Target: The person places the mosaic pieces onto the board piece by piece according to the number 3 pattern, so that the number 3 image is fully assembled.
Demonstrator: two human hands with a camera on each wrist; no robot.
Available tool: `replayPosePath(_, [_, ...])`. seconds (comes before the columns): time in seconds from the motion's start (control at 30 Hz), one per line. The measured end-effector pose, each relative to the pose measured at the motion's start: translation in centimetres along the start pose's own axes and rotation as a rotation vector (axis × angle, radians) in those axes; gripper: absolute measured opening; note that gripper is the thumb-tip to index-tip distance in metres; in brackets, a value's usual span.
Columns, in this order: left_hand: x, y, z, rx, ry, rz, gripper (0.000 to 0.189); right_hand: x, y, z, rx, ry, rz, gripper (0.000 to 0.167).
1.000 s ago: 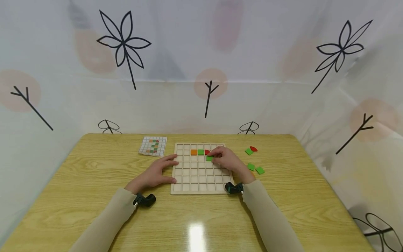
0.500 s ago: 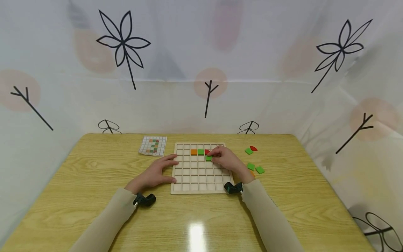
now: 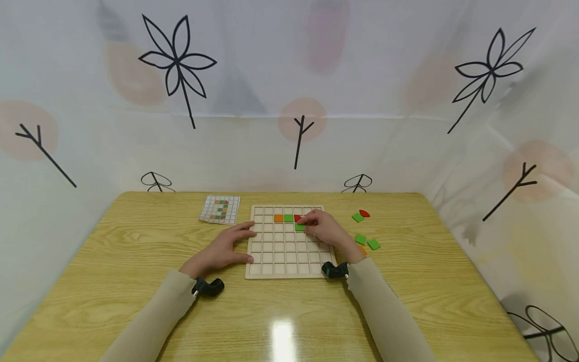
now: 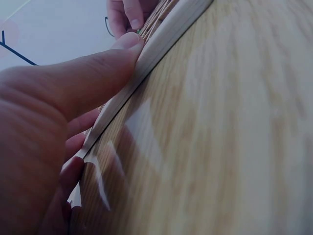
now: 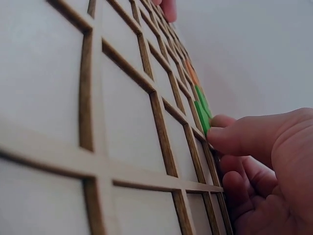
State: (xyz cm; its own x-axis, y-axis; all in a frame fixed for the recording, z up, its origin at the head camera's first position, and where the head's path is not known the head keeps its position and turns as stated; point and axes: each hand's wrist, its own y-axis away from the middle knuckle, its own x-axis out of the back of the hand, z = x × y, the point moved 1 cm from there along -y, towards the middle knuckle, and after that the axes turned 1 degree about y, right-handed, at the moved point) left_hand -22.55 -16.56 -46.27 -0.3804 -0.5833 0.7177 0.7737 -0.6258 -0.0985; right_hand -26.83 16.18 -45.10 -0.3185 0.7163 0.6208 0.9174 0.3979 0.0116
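Observation:
A pale wooden grid board (image 3: 279, 255) lies on the table. My right hand (image 3: 329, 229) pinches a green square tile (image 3: 299, 227) between thumb and fingertips, over a cell just below the red piece. In the right wrist view that green tile (image 5: 202, 116) stands at the thumb tip, slightly tilted over the grid. A row of an orange tile (image 3: 278, 218), a green tile (image 3: 288, 218) and a red piece (image 3: 297, 218) fills cells near the board's far side; fingers partly cover the red one. My left hand (image 3: 221, 248) rests at the board's left edge, thumb and fingers spread along the rim.
Right of the board lie loose green tiles (image 3: 373, 244), a rounded red piece (image 3: 364, 213) and an orange piece (image 3: 363, 249) partly behind the right wrist. A printed grid card (image 3: 219, 209) with a coloured pattern lies at the back left. A patterned cloth (image 3: 253, 151) surrounds the table.
The green tile in my right fingers has shifted very slightly left over its cell. My left hand stays at the board's edge.

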Motion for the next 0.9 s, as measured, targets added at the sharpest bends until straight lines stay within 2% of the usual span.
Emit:
replayPosePath(0.2, [0.0, 0.1, -0.1, 0.000, -0.012, 0.003, 0.069, 0.2, 0.0, 0.0, -0.009, 0.005, 0.025, 0.021])
replayPosePath(0.5, [-0.1, 0.0, -0.1, -0.036, -0.026, 0.008, 0.069, 1.0, 0.5, 0.1, -0.043, -0.026, 0.087, 0.024])
replayPosePath(0.9, [0.0, 0.0, -0.1, -0.016, -0.025, 0.006, 0.070, 4.3, 2.8, 1.7, -0.045, -0.037, 0.122, 0.025])
